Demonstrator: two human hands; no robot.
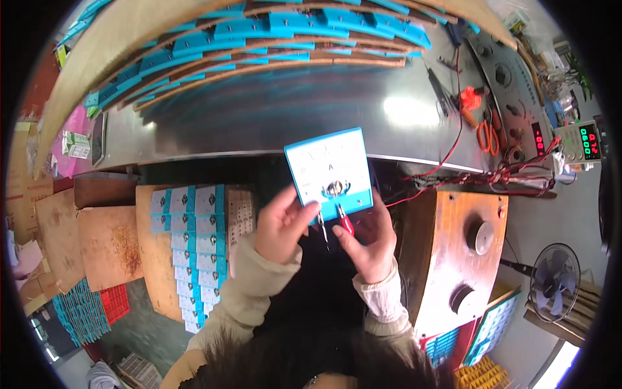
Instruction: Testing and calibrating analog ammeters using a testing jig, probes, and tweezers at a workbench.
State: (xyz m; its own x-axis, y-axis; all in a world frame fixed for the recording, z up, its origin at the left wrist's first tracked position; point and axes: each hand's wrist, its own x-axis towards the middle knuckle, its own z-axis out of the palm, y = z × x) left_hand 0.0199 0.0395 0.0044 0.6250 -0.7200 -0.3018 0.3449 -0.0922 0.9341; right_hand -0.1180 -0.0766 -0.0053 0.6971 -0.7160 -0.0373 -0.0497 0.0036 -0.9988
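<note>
I hold a square panel meter with a white dial face and a blue lower band, upright in front of me. My left hand grips its lower left corner, and a black-tipped probe shows just right of those fingers, below the meter. My right hand is under the lower right corner and pinches a red-tipped probe against the meter's bottom edge. Red and black wires run off to the right.
A steel bench carries rows of blue meters on wooden racks. A board to my left holds more meters. Orange scissors, a power supply with lit digits, a wooden box with knobs and a fan are on the right.
</note>
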